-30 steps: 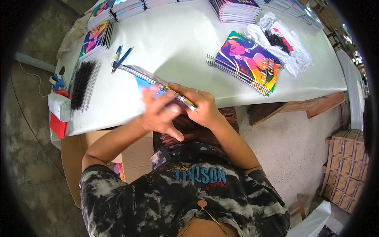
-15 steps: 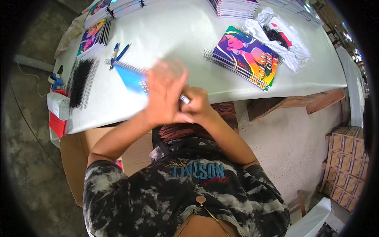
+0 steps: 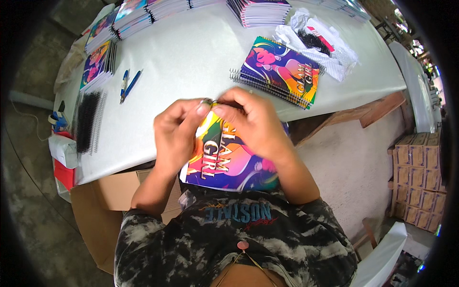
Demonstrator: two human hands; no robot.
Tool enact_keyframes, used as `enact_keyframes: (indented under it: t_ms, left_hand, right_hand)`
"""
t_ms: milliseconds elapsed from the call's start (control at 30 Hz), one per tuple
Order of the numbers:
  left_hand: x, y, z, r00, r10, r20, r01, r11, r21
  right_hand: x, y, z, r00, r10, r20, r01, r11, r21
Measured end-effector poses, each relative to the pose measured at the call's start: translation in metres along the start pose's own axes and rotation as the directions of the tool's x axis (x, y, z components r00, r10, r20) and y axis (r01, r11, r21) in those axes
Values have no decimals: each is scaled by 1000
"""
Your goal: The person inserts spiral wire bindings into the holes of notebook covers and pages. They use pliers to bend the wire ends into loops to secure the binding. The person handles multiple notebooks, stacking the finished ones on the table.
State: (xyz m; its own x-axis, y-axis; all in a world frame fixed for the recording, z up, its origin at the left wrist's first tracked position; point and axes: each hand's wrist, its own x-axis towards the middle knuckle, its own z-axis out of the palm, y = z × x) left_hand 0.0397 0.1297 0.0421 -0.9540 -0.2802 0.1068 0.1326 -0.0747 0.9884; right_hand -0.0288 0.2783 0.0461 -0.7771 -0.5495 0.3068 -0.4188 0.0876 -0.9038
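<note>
A notebook [image 3: 234, 165] with a colourful printed cover is held between my two hands, close to my shirt at the table's front edge. My left hand [image 3: 174, 134] pinches its far edge with thumb and bent fingers. Close beside it, my right hand [image 3: 256, 124] grips the same edge, thumb on the cover and fingers curled behind. A small dark bit shows between the fingertips; it is too small to name. Left of centre on the table lie two slim blue tools [image 3: 128, 86], the left one looking like small pliers.
Spiral notebooks with matching covers are stacked at right [image 3: 279, 71]. Black spiral coils [image 3: 88, 122] lie at the left edge, and more sit in crumpled white wrapping [image 3: 315, 45]. Further notebook stacks [image 3: 260, 13] line the far side. An open cardboard box [image 3: 117, 191] stands below.
My hands have come nearer my body and slightly apart from their blurred overlap. The blue side and spiral seen before are gone from view; the printed cover now faces up between my hands.
</note>
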Motion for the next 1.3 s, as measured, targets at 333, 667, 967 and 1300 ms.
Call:
enact_keyframes:
  t_ms: [333,667,967,1300]
  left_hand:
    - [18,-30,-2,953,-102,286,159,971,-181]
    - [37,-30,-4,904,-46,425,103,988,-111]
    - [80,18,71,825,541,164,-556,725,407]
    - [159,-121,98,898,437,55,-324,570,755]
  right_hand:
    - [-17,18,-9,972,222,-74,-182,917,356]
    - [-26,16,4,958,199,-206,-136,948,287]
    - [-32,14,-99,352,-278,-894,148,959,-240]
    - [-30,158,-87,413,-55,-909,-142,982,-124]
